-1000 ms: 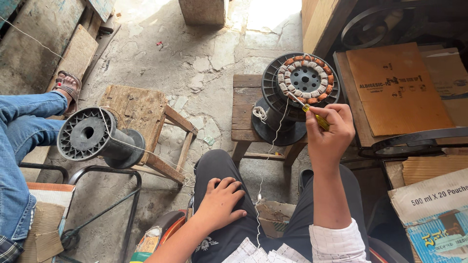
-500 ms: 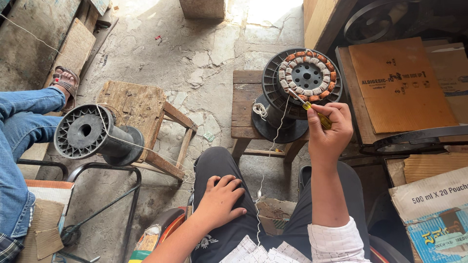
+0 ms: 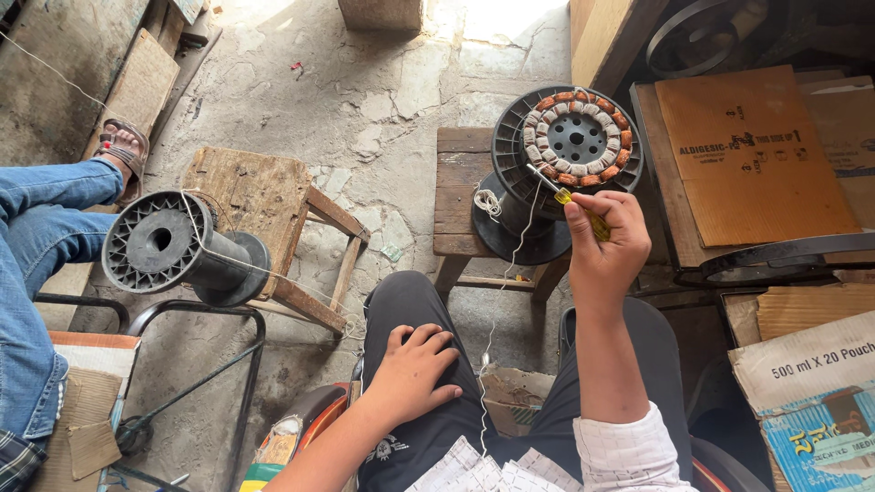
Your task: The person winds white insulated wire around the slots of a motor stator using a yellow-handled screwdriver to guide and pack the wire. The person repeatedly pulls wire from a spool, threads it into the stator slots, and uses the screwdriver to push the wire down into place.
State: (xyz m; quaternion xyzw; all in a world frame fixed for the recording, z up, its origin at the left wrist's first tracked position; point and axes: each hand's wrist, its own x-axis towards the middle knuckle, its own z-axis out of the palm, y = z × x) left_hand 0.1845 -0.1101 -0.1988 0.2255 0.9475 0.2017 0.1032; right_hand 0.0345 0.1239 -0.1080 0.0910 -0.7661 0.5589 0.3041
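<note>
Left of the wound stator (image 3: 574, 137), an empty black spool (image 3: 178, 248) lies on its side. The left hand (image 3: 415, 374) rests flat on the thigh below it. The right hand (image 3: 606, 241) is clamped on a yellow-handled screwdriver (image 3: 570, 199), tip at the stator's near rim, tucking windings; pressing neighbouring coils seems due.

Brown flat cardboard sheet (image 3: 752, 155) with dark print, upper right on a dark board; white-and-blue printed carton (image 3: 816, 392) at lower right corner, partly cut off.
</note>
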